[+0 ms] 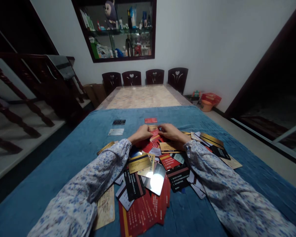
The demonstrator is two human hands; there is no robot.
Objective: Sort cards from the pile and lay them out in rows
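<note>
My left hand (143, 133) and my right hand (171, 132) are close together over the far end of a heap of cards. Their bent fingers pinch the two sides of a gold card (152, 127). Just below it, a tilted red card (155, 134) shows between the thumbs. Nearer to me are a gold striped card (139, 163), a shiny silver card (157, 179), black cards (178, 177) and several large red cards (140, 214), overlapping one another. Under my right wrist lies a gold card with a dark stripe (171, 147).
Beyond the heap, a black card (119, 122) and a silver card (115, 132) lie at left, and a red card (150, 120) lies past my hands. More cards (212, 140) spread by my right forearm. A blue cloth (88, 141) covers the table; chairs (155, 77) stand at its far end.
</note>
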